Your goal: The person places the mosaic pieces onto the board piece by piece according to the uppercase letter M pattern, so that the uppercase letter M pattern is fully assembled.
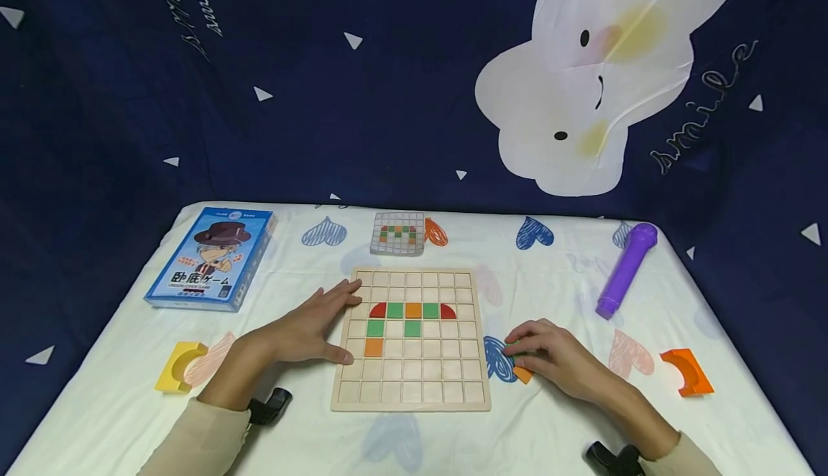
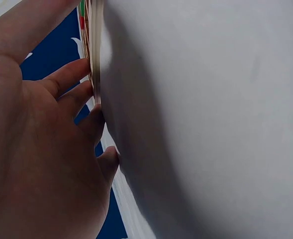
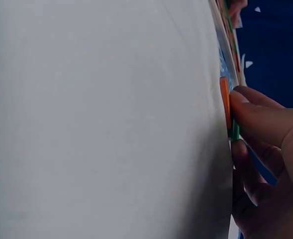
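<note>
A wooden grid board [image 1: 423,393] lies on the cloth with several coloured tiles in its upper rows: red rounded ones [image 1: 448,311], green squares [image 1: 412,328] and orange squares [image 1: 373,347]. My left hand [image 1: 313,326] rests at the board's left edge, fingers spread and fairly straight, thumb and fingertips on the rim. To the right of the board, my right hand [image 1: 559,356] pinches a green tile [image 3: 236,128] between thumb and fingers, low over the cloth. An orange tile [image 1: 522,374] lies right under these fingers, partly hidden by them.
Behind the board stands a small pattern card [image 1: 397,234]. A blue game box [image 1: 210,260] lies at the back left, a purple tube [image 1: 626,271] at the back right. A yellow arch block [image 1: 180,367] sits left, an orange arch block [image 1: 688,373] right.
</note>
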The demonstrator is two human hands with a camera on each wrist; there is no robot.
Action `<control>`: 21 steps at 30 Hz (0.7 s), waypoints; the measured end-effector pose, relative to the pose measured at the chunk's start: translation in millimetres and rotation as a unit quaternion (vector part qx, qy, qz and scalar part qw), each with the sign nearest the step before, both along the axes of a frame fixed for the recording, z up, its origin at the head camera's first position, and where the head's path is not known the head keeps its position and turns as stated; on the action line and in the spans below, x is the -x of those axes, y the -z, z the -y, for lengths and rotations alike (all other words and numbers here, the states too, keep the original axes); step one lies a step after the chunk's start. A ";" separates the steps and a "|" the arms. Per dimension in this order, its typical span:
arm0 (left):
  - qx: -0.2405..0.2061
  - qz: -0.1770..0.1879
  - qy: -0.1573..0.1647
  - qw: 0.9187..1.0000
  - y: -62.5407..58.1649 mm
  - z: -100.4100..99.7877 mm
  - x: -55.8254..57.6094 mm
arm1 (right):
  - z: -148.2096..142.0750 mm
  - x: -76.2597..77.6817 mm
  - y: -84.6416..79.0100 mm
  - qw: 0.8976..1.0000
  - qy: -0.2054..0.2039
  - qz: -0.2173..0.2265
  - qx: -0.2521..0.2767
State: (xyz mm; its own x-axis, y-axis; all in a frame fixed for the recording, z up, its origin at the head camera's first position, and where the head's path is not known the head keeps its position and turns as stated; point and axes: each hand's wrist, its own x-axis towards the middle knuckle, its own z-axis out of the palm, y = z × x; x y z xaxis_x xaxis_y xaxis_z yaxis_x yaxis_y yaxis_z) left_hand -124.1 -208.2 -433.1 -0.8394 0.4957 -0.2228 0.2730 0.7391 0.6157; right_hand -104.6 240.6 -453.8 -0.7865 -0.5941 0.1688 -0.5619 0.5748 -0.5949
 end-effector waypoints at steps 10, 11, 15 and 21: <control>-0.002 -0.006 0.002 1.000 -1.2 0.2 -1.1 | 2.4 3.4 -4.1 0.998 0.046 0.049 -0.007; -0.002 -0.006 0.001 1.000 -1.2 0.1 -1.1 | 2.5 3.9 -4.5 0.998 0.048 0.051 -0.007; -0.002 -0.004 0.001 1.000 -1.2 0.0 -1.1 | 3.0 6.4 -6.4 0.997 0.046 0.064 -0.011; 0.000 -0.002 -0.001 1.000 -1.8 -0.5 -1.2 | 1.9 10.5 -7.0 0.998 0.033 0.054 -0.006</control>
State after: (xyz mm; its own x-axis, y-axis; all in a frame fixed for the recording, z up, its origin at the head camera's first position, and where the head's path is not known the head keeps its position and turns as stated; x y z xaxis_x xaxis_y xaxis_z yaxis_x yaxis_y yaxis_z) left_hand -122.8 -207.7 -431.3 -0.8417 0.4936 -0.2191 0.2735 0.7395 0.6151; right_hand -115.1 238.7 -446.8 -0.8371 -0.5419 0.0745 -0.4556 0.6153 -0.6433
